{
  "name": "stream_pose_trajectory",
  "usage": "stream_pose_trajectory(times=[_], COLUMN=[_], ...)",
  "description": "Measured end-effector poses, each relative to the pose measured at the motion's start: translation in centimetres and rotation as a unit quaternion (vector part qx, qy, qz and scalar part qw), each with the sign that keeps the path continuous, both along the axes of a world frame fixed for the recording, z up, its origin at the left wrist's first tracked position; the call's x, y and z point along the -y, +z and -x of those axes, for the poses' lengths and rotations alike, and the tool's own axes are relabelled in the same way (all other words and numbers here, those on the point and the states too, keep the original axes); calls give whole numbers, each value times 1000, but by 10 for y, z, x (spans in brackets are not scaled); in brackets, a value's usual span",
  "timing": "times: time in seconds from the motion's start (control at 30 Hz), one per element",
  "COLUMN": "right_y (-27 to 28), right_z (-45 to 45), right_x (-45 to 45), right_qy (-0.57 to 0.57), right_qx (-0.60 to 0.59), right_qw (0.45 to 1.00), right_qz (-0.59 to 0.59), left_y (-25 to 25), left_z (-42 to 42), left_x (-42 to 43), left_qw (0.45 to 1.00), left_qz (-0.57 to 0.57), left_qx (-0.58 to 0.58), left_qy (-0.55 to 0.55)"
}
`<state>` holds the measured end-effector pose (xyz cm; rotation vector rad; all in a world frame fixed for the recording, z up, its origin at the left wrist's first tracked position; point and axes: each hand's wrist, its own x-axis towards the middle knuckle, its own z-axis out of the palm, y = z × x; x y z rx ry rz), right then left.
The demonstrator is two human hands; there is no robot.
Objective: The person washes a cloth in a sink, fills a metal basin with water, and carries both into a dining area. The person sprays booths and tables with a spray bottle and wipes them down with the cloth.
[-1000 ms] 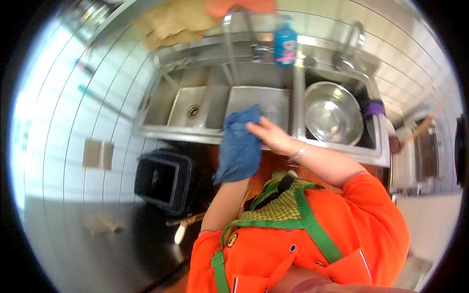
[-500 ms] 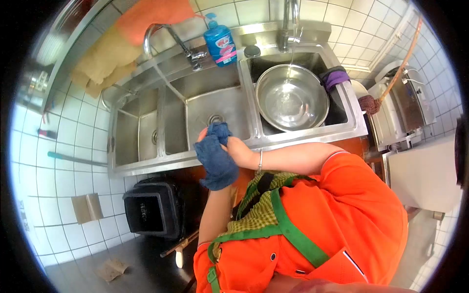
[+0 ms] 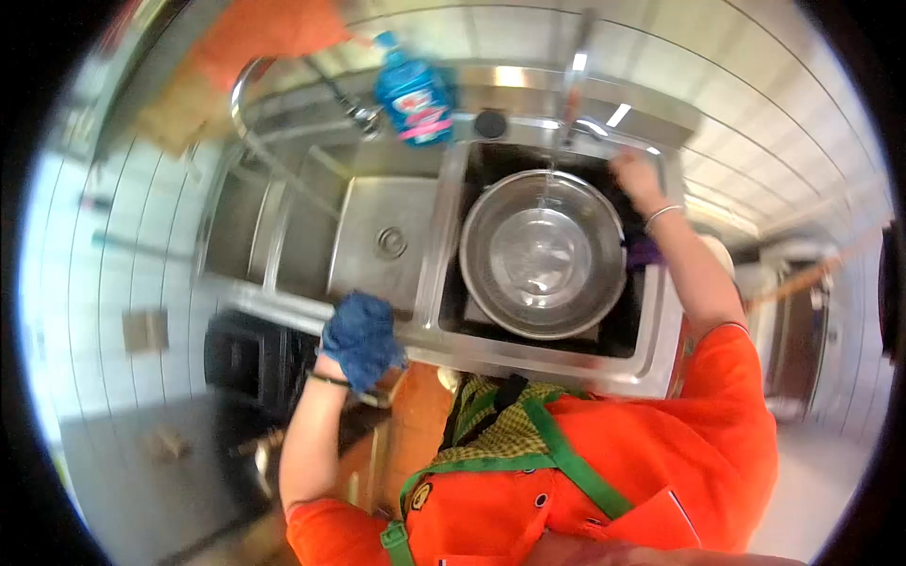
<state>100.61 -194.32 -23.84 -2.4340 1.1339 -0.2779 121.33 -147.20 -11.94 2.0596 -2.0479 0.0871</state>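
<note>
My left hand [image 3: 329,366] is mostly covered by a bunched dark blue cloth [image 3: 361,338], which it grips at the sink's front edge. My right hand [image 3: 638,179] is stretched toward the right-hand tap [image 3: 573,85], close to its lever [image 3: 593,127]. Its fingers are smeared by motion, and I cannot tell whether they touch the lever. Below the tap, a round metal basin [image 3: 479,283] sits in the right sink compartment with clear water inside. A thin stream runs from the tap into it.
A blue detergent bottle [image 3: 413,99] stands behind the steel sink [image 3: 429,283]. A second curved tap [image 3: 247,104] arches over the left compartments. Something purple [image 3: 645,252] hangs at the right rim, beneath my forearm. A black bin [image 3: 247,354] is at lower left.
My hands have come apart. The left has moved left and down with the cloth; the right has let go of it and swung up to the right tap. The view has shifted.
</note>
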Motion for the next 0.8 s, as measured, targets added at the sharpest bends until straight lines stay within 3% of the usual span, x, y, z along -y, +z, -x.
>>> stream_pose_trajectory(times=[0.03,0.1,0.13,0.2,0.23,0.33,0.37,0.4,0.47,0.5,0.57,0.6,0.63,0.67,0.73,0.77,0.8], right_y=[-2,33,27,14,74,31,23,21,44,41,60,82,94,87,35,34,34], right_z=[-10,-42,-58,-94,-88,-70,-60,-39,-11,-4,-10,-24,-54,-86,-182,-225,-267], right_x=[33,45,55,87,36,77,64,41,-46,-83,-157,-183,-206,-224,-236,-234,-228], right_qy=[-159,-182,-165,-211,-222,-126,-102,-78,-101,-41,192,307,365,341,302,251,197], right_qx=[166,373,367,332,311,359,420,479,446,504,518,405,424,406,379,337,293], right_qw=[963,843,845,822,830,813,827,830,885,857,825,861,823,796,832,874,909], right_qz=[-138,-341,-352,-413,-406,-440,-360,-275,-87,-103,-116,30,-99,-293,-271,-245,-220], left_y=[4,29,3,-44,-50,-31,29,17,-43,-66,-110,-132,-144,-74,-100,-67,-81], left_z=[2,21,16,-4,0,20,45,43,26,28,40,49,51,64,85,93,102], left_x=[-2,-5,-30,-65,-76,-62,-13,-25,-60,-70,-103,-132,-180,-131,-171,-144,-163], left_qw=[999,995,978,959,935,925,886,884,914,921,845,794,732,711,728,700,741], left_qz=[-18,-74,-48,-74,-108,-274,-411,-409,-377,-367,-434,-451,-457,-494,-362,-347,-399], left_qx=[3,-14,-144,-182,-232,-99,-45,-43,-32,-35,-171,-225,-266,-274,-330,-394,-289], left_qy=[27,70,144,204,247,246,212,220,144,123,261,340,430,419,480,484,457])
